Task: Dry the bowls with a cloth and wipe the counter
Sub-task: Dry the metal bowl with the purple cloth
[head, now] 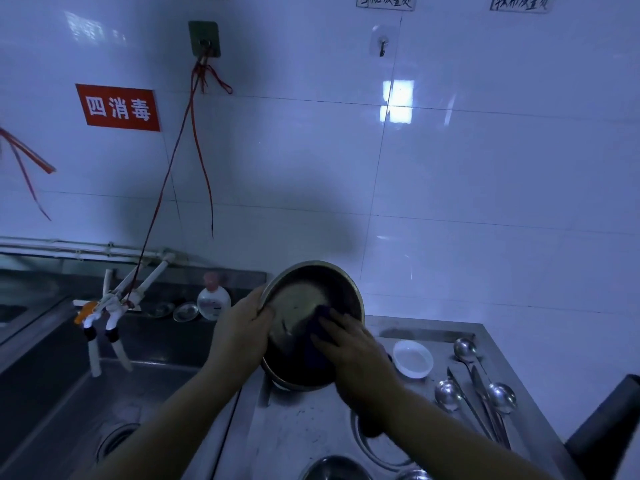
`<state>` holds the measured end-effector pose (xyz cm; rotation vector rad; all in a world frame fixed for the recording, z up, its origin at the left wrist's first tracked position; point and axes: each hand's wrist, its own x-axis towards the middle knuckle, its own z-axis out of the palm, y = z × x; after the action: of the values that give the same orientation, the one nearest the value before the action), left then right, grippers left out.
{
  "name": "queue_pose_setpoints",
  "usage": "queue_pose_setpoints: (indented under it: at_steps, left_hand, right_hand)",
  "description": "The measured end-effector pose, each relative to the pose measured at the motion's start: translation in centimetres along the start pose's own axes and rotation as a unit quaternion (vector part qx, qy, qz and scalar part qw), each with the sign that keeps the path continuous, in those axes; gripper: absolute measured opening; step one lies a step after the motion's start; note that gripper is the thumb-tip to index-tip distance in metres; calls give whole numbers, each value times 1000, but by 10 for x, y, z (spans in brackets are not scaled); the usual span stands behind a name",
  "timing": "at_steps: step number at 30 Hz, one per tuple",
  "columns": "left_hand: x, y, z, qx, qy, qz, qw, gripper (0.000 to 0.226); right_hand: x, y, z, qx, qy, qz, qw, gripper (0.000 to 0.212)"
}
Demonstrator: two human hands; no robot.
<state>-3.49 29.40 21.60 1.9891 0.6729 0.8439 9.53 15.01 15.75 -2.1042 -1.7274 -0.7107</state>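
White tiled wall (450, 185) fills the far view, a red sign (118, 108) on it at left and red strings (197, 140) hanging from a hook down to the taps. Below left, the steel sink (69, 403) sits dark, drain visible near its bottom, nothing in it that can be made out. White taps (104, 317) lean over its far edge. Right of the sink runs the steel desk (298, 431), bare and scuffed in the middle.

Centre stage: the big metal bowl (304, 306), tilted up so its mouth faces the camera, held above the desk. Inside it, only a dark cloth (320, 327), bunched against the lower right wall of the bowl. Left hand (242, 337) curls over the bowl's left rim, thumb inside, gripping it. Right hand (349, 351) is inside the bowl, fingers bent on the cloth, pressing it to the metal.

At the near edge, another steel bowl (334, 469) peeks in, contents hidden by the frame's cut. On the right of the desk, a small white dish (412, 359), looking empty. Just right of it lie ladles (465, 351) and other utensils, bowls of the ladles up. Far side of the sink: a white bottle with a pink cap (213, 299), and beside it two small metal saucers (185, 311), too dim to tell what they hold.
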Motion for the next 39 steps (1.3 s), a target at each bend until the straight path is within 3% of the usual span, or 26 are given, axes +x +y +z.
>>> queue_pose_setpoints:
  at_steps: [4,8,14,18,21,23,25,27,30,32,34,39]
  left_hand:
    - [-1,-10,12,-79,37,-73,994,24]
    - [-6,-9,20,-144,25,-112,983,22]
    - [6,-10,-3,-121,-50,-106,986,18]
    - [19,-17,-21,-35,-155,-106,982,14]
    - [25,-23,-27,-48,-210,-123,969,15]
    - [28,-25,-29,-22,-211,-95,973,27]
    - [28,-23,-32,63,-167,-57,982,62]
    - [20,-21,-34,87,-125,-52,987,79]
    - [-7,-24,-20,-40,-124,-141,981,49]
    - [-22,-24,-8,-100,-113,-187,971,28]
    - [-25,-24,-5,-108,-68,-188,974,18]
    - [-22,-27,-12,-99,-56,-177,978,24]
  right_hand:
    - [-15,-40,13,72,39,18,996,44]
    - [-8,-56,14,89,74,22,993,40]
    - [-17,-7,14,-16,13,-139,990,38]
    - [-12,28,5,-48,50,-256,964,15]
    - [-2,38,-2,-44,64,-301,950,13]
    - [2,39,-3,-46,56,-303,950,12]
    - [3,37,-5,-51,51,-284,956,12]
    - [2,33,-7,-52,61,-247,966,12]
    - [0,19,-7,-44,73,-194,977,12]
    - [-1,6,-6,-29,28,-150,988,22]
    - [-2,-5,-4,-19,-62,-111,992,50]
    - [8,-10,-11,63,-237,-112,963,66]
